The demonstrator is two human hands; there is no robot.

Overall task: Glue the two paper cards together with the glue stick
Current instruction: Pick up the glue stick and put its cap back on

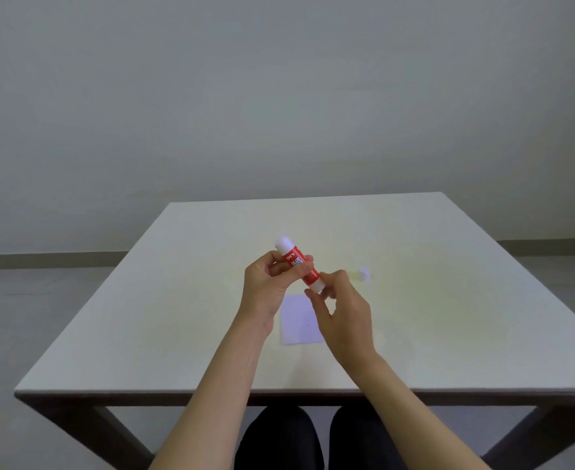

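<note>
A red glue stick (298, 262) with white ends is held tilted above the middle of the table. My left hand (265, 283) grips its red body from the left. My right hand (342, 310) pinches its lower white end with the fingertips. Below the hands a pale lilac paper card (299, 325) lies flat on the table, partly hidden by my right hand. I see only one card; whether a second lies under it I cannot tell. A small white piece (364, 273), which looks like a cap, rests on the table to the right of the hands.
The pale table top (177, 317) stretches wide on both sides, its front edge close to my body. A plain grey wall stands behind it. My dark-clothed knees show under the front edge.
</note>
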